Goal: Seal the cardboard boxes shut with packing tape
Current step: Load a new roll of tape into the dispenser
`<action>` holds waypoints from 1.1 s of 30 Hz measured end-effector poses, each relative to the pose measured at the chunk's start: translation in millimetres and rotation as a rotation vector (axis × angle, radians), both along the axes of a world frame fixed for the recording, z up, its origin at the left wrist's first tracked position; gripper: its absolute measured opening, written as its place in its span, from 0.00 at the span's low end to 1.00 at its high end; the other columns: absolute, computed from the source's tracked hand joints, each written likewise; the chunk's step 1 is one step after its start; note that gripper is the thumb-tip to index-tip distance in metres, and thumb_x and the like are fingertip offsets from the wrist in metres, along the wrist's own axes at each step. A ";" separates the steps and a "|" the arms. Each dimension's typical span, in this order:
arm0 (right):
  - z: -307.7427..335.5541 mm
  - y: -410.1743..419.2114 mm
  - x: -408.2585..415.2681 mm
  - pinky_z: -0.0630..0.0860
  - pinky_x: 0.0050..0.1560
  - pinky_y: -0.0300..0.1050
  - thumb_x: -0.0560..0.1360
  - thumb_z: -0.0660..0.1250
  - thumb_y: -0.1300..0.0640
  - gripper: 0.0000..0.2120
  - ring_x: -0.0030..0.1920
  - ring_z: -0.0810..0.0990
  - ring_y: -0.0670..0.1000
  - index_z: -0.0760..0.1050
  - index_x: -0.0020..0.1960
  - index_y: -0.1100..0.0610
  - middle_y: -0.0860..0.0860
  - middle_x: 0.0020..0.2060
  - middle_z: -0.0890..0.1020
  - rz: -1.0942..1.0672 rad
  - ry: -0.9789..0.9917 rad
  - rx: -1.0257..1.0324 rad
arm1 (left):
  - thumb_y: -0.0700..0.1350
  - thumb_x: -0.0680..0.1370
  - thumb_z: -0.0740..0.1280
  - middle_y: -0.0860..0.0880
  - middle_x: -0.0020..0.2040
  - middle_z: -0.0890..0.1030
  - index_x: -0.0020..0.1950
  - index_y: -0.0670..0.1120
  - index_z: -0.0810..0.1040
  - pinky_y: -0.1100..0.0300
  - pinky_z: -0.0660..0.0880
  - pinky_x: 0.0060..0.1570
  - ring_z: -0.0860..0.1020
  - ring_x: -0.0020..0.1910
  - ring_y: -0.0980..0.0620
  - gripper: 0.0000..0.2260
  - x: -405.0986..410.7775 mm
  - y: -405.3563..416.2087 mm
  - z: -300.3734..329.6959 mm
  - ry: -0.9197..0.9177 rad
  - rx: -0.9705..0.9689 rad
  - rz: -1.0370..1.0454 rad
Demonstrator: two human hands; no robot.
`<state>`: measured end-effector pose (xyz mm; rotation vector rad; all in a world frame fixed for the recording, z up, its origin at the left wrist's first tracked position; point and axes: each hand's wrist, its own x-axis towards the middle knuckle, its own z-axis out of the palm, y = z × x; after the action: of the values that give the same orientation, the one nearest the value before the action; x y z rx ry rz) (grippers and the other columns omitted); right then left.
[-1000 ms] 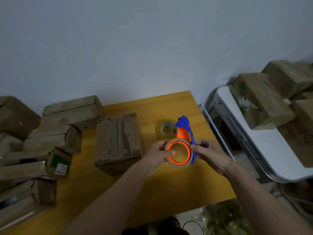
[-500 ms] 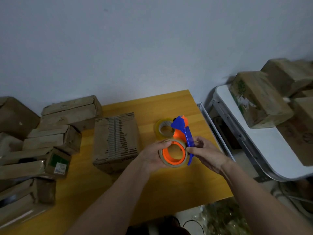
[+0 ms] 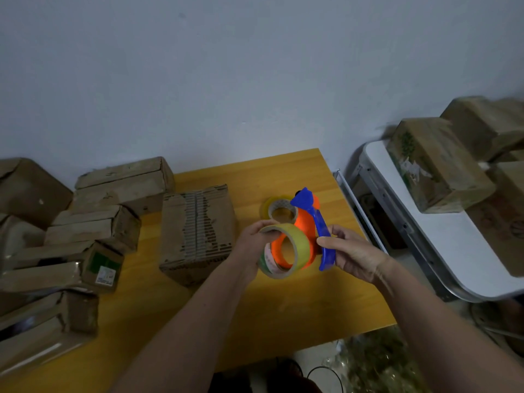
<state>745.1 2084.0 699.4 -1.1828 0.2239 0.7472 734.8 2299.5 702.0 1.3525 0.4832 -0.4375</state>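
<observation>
The left hand (image 3: 252,239) pinches the yellowish tape roll (image 3: 286,251); the right hand (image 3: 350,255) grips the orange-and-blue plastic dispenser (image 3: 310,225) — half-seated, the roll could slip off.

Tape rolls: two (image 3: 286,251) (image 3: 279,211)
Tape dispenser: one (image 3: 310,225)
Hands: two (image 3: 255,242) (image 3: 354,256)
Cardboard boxes: many; exact count unclear (image 3: 198,234)

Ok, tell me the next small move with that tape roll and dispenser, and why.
Probably push the tape roll squarely onto the dispenser's orange hub. The left hand holds the roll tilted and only partly over the hub, while the right hand steadies the blue handle. No tape looks threaded to the cutter yet, so the cardboard box beside it cannot be sealed.
</observation>
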 end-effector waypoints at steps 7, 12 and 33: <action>-6.8 5.5 10.2 0.79 0.46 0.49 0.68 0.76 0.60 0.22 0.45 0.79 0.53 0.68 0.56 0.61 0.56 0.50 0.77 -0.159 -0.163 -0.560 | 0.33 0.79 0.64 0.42 0.57 0.77 0.63 0.44 0.75 0.53 0.79 0.45 0.78 0.48 0.48 0.14 -4.5 5.6 -34.8 0.163 0.203 0.110; -16.8 -2.2 19.5 0.73 0.36 0.40 0.68 0.77 0.60 0.26 0.43 0.77 0.48 0.66 0.59 0.61 0.53 0.49 0.76 -0.224 -0.206 -0.718 | 0.36 0.79 0.64 0.43 0.62 0.68 0.69 0.45 0.65 0.47 0.81 0.47 0.74 0.49 0.45 0.19 -5.6 -13.2 -60.8 0.459 0.155 0.014; -52.1 -29.2 45.0 0.74 0.38 0.38 0.69 0.76 0.58 0.26 0.44 0.77 0.45 0.63 0.58 0.56 0.47 0.46 0.73 -0.268 -0.216 -0.760 | 0.39 0.78 0.64 0.48 0.65 0.73 0.66 0.48 0.70 0.45 0.44 0.76 0.63 0.72 0.49 0.17 91.9 -56.0 -143.0 -0.283 1.385 -0.630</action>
<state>790.0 2054.9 647.3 -1.8926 0.5009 0.2833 826.7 2243.5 559.0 2.8935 0.0384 -0.3951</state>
